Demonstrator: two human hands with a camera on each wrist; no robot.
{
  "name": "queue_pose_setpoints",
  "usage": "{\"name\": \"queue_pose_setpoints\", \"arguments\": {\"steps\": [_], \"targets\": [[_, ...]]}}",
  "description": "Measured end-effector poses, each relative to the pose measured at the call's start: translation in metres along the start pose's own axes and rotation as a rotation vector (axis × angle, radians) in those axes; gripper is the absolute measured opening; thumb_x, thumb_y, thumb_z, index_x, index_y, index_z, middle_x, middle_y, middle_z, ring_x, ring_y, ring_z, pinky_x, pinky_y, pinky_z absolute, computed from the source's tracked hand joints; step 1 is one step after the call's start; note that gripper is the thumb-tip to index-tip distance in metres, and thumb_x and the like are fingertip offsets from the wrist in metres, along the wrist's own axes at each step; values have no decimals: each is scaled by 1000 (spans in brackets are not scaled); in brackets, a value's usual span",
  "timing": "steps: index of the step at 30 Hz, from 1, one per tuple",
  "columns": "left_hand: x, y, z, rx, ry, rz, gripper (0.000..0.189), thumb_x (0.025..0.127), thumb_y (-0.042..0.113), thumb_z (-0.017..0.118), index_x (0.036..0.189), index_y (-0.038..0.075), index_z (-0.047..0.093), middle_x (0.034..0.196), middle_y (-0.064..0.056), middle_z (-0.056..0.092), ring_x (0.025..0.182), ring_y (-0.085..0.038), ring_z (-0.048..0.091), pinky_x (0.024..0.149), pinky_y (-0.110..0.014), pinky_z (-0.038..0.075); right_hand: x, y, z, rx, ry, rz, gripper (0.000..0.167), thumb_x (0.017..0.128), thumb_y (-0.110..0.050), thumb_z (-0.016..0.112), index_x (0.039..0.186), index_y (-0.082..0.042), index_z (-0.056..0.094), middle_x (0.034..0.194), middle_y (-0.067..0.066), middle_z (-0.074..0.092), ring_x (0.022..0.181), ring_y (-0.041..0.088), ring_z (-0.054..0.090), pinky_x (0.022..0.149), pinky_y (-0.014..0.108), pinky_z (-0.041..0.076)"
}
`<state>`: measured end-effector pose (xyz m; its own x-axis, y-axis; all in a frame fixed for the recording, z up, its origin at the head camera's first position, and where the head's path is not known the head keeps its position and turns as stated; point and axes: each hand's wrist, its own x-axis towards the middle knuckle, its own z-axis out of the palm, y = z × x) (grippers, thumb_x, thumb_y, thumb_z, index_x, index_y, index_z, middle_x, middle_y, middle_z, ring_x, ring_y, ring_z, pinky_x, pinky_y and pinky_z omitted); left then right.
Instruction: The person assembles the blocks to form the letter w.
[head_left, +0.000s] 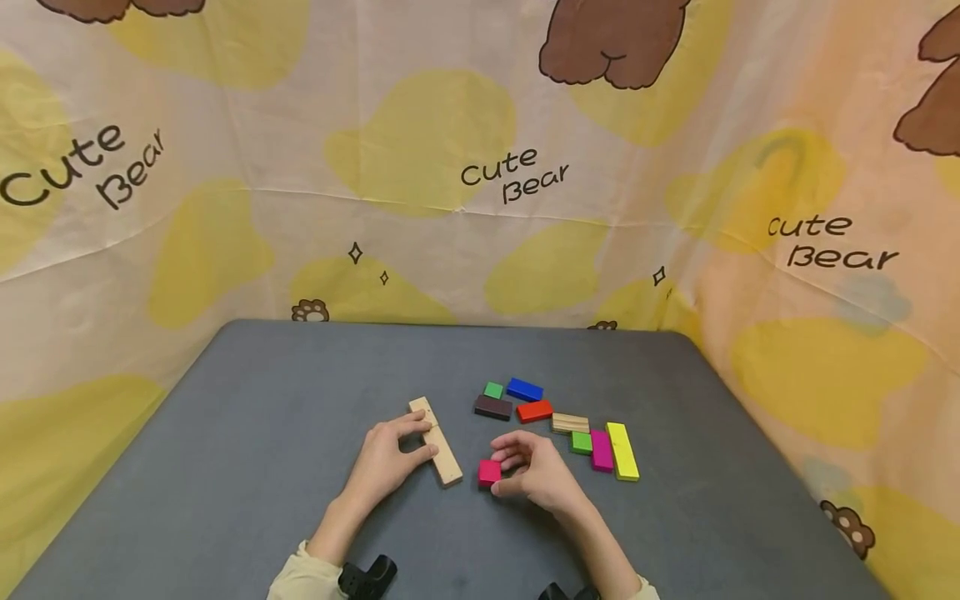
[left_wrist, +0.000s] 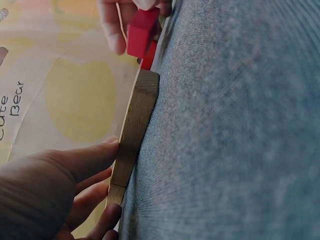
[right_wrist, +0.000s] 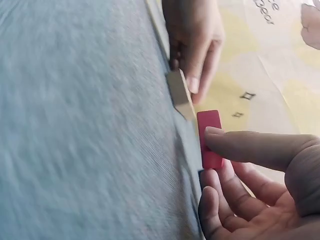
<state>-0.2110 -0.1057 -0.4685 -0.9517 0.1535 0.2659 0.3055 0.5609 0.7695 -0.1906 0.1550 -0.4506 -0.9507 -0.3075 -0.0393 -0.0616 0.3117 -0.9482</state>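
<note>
In the head view, a long plain wooden block [head_left: 444, 457] lies end to end with a shorter wooden block [head_left: 422, 407] on the table. My left hand [head_left: 386, 458] holds this pair: the thumb touches the long block's left side, and the fingers reach over the short block. My right hand [head_left: 543, 475] pinches a pinkish-red block [head_left: 489, 473] between thumb and fingers, just right of the wooden pair's near end. The right wrist view shows the thumb flat against the pinkish-red block [right_wrist: 210, 140], with fingers behind it.
Behind and right of my right hand lie several coloured blocks: green [head_left: 492, 390], blue [head_left: 525, 389], dark brown [head_left: 492, 407], red [head_left: 535, 412], striped wood [head_left: 570, 423], magenta [head_left: 602, 451] and yellow [head_left: 622, 452]. A patterned curtain [head_left: 420, 142] hangs around the grey table [head_left: 300, 375].
</note>
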Motion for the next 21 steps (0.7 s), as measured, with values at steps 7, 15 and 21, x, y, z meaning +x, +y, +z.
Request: {"name": "queue_pose_setpoints", "arguments": {"steps": [7,15,21], "targets": [[1,-1,0,14,6,-3,35,83,21,81,115,8,75,133,-6,61,129,-36,48,104,-58,32,5,-3,10,-32,-97,-2,52,67,8,85,114,0,65,96,6,66,88,26,59,76,33,52],[1,0,0,28,10,-11,35,83,21,81,115,8,74,133,-6,61,129,-36,48,104,-59,32,9,-5,20,-103,-89,16,50,65,6,87,109,-7,68,92,1,66,85,23,58,75,33,50],[1,1,2,59,15,-8,37,83,21,81,116,7,74,133,-6,61,127,-37,48,104,-60,31,8,-6,23,-115,-56,24,50,65,6,87,108,-8,69,92,1,66,84,23,57,72,33,51]]}}
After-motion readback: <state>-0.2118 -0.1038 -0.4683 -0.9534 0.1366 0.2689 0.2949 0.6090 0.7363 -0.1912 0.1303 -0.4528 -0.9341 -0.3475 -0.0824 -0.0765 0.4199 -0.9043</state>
